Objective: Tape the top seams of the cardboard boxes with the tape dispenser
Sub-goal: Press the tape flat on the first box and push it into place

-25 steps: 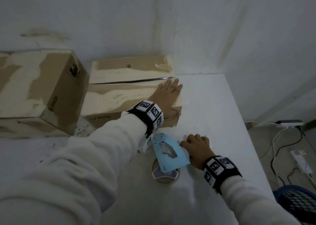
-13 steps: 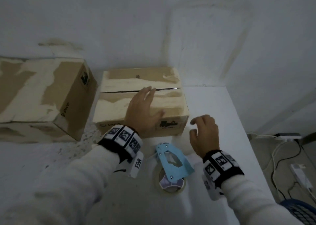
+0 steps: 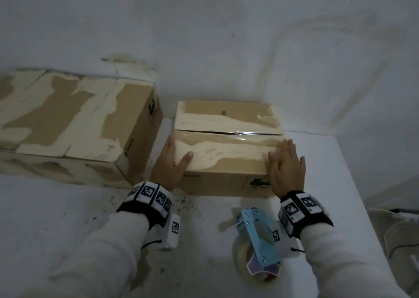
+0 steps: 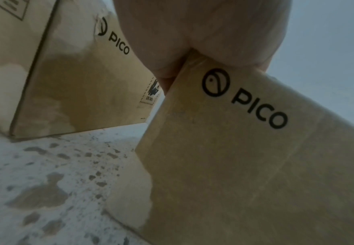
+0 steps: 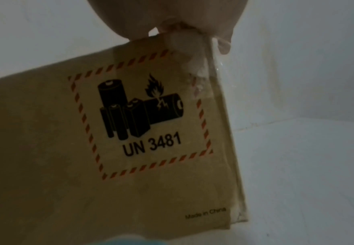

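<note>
I see the white, speckled surface [image 3: 68, 218] carrying everything, set against a pale wall. The larger cardboard box [image 3: 74, 118] stands at the left, its long axis running left to right, its top patched with pale torn areas; its end face toward the middle reads "PICO" with a round logo and a small black hazard mark, legible in the left wrist view.

Just beside it to the right, apart by a narrow gap, stands the smaller cardboard box [image 3: 226, 148]. Its long axis also runs left to right, parallel to the wall, and its top seam [image 3: 226, 133] follows that axis. Glossy clear tape shows along the right part of the seam; a dark slit shows near the middle. The near face reads "PICO" with the round logo at the left. At the right it carries a red-dashed battery label reading "UN 3481", with "Made in China" low at the corner.

My left hand [image 3: 171, 161] grips the left near corner of the smaller box: fingers down the left end, thumb across the top. My right hand [image 3: 286, 166] lies flat with straight fingers over the right near corner, palm pressed on the top edge. Both wrists wear black bands with square coded markers.

The tape dispenser [image 3: 259, 245], light blue with its roll beneath, lies on the surface near me, in front of the smaller box's right end, untouched by either hand. Its long axis runs roughly toward and away from me, with the loose tape end pointing left.
</note>
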